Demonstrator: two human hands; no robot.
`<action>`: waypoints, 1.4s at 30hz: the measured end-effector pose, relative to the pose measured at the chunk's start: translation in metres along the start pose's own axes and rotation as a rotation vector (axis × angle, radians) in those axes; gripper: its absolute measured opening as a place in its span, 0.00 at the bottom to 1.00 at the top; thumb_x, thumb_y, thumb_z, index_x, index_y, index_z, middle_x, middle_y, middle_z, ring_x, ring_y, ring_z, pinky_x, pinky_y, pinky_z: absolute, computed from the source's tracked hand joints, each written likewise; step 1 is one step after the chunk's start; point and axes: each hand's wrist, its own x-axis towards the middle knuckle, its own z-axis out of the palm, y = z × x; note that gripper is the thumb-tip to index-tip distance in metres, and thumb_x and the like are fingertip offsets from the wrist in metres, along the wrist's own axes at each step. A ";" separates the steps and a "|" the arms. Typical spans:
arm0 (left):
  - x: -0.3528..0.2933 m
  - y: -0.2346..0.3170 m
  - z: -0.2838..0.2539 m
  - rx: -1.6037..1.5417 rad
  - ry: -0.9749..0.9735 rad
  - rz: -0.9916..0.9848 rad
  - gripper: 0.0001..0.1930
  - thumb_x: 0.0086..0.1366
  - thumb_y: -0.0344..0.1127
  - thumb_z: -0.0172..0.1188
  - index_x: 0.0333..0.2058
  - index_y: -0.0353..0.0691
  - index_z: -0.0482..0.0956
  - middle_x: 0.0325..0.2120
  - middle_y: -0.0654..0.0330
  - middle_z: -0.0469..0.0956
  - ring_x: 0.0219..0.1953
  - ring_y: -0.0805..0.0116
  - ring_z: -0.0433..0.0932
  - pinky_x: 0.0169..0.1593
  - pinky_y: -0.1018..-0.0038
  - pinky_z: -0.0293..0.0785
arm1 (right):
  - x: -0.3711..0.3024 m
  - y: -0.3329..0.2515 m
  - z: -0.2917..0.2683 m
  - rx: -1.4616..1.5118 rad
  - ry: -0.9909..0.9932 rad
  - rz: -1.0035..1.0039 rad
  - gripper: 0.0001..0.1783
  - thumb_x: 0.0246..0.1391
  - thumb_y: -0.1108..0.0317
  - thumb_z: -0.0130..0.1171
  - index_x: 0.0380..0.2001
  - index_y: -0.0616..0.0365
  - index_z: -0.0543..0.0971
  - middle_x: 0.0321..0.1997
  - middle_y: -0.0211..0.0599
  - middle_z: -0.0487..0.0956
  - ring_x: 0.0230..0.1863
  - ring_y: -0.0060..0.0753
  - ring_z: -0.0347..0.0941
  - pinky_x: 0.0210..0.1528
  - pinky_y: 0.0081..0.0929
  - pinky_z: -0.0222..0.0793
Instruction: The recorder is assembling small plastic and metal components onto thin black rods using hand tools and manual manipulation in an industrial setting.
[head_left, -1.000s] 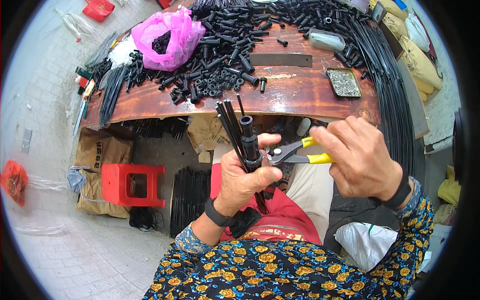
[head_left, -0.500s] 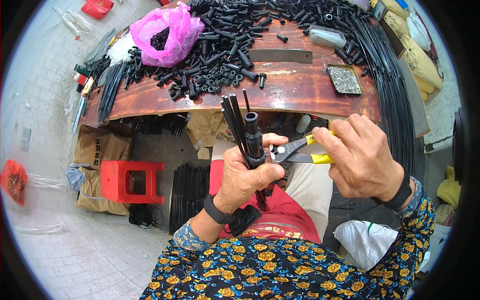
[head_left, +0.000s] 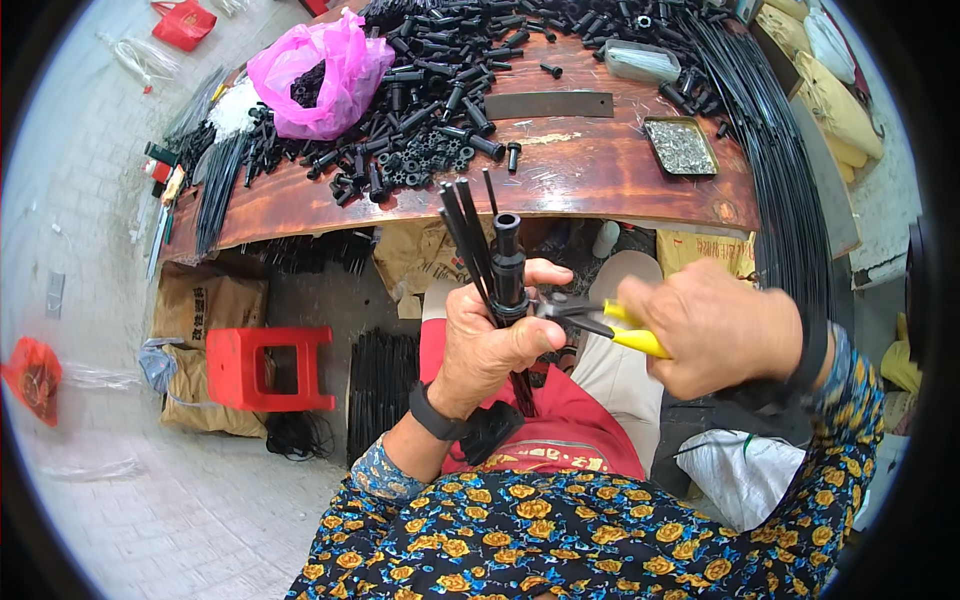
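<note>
My left hand (head_left: pixel 492 340) is wrapped round a black ribbed plastic tube (head_left: pixel 508 265), held upright above my lap. Several thin black rods (head_left: pixel 465 235) stand in a bundle beside the tube, gripped by the same hand. My right hand (head_left: pixel 715 325), blurred by motion, holds pliers with yellow handles (head_left: pixel 637 341). Their jaws meet the side of the tube between my left thumb and forefinger; what they bite on is too small to make out.
Black plastic fittings (head_left: pixel 430 110) cover much of the wooden table (head_left: pixel 610 190), with a pink bag (head_left: pixel 325 75) among them. A tin of small metal pieces (head_left: pixel 682 146) stands at the right, near long black rods (head_left: pixel 770 140). A red stool (head_left: pixel 270 369) is at the left.
My right hand has dropped and turned, so the pliers' handles now slope down to the right and sit closer together. The left hand keeps its hold. The whole view has shifted slightly.
</note>
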 end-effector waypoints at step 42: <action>-0.002 -0.003 -0.040 -0.347 -0.090 0.067 0.57 0.57 0.82 0.22 0.43 0.28 0.80 0.06 0.65 0.62 0.08 0.74 0.57 0.15 0.75 0.56 | 0.023 -0.033 0.116 2.095 -0.775 -0.821 0.22 0.50 0.55 0.60 0.35 0.67 0.74 0.20 0.36 0.73 0.18 0.22 0.67 0.19 0.18 0.60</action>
